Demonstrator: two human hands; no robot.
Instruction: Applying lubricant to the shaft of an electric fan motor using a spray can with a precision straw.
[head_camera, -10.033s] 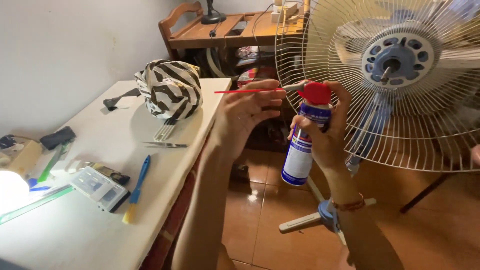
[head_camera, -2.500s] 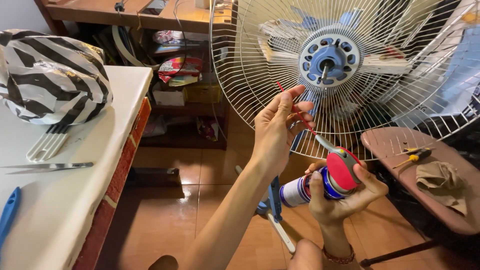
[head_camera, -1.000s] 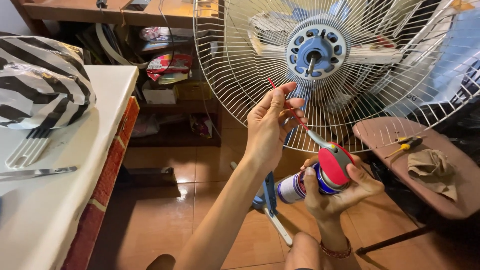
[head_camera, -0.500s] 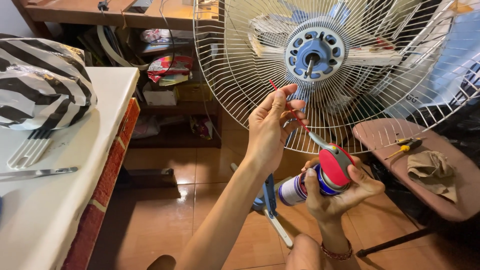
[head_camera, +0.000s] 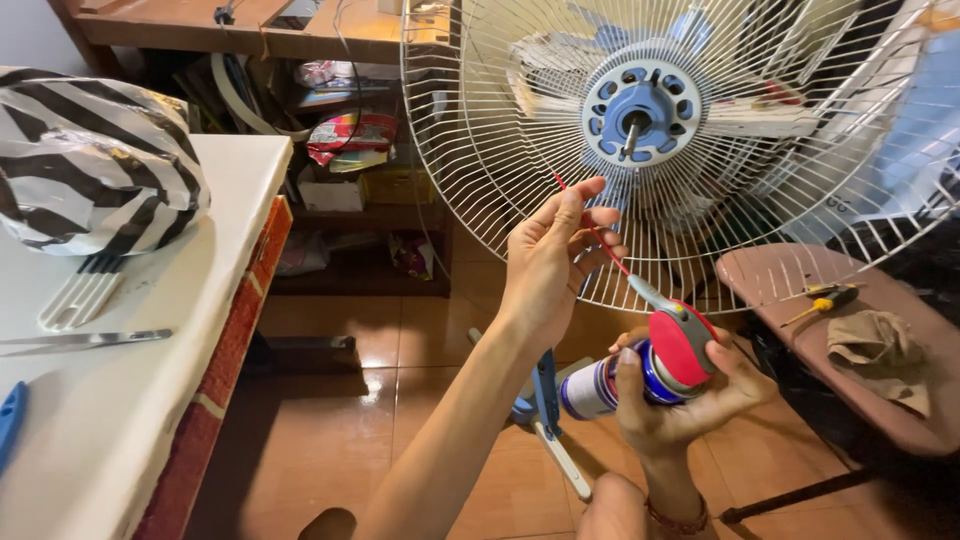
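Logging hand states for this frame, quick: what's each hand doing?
Left hand: fingers pinch the thin red straw by the fan grille.
Right hand: closed around the spray can.

Spray can (head_camera: 620, 382): blue-and-white body, red cap, lying tilted, cradled in right hand (head_camera: 680, 405). Thin red straw (head_camera: 592, 228) runs up from nozzle, pinched in left hand (head_camera: 555, 260), tip just before white fan grille (head_camera: 480, 150).

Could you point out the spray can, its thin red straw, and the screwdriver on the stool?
Blue-and-white spray can with red cap (head_camera: 682, 345), head view, on the red cap.
Thin red plastic straw (head_camera: 606, 246), head view, on its middle.
Yellow-handled screwdriver (head_camera: 822, 299), head view, on its handle, lying on the brown stool (head_camera: 760, 275).
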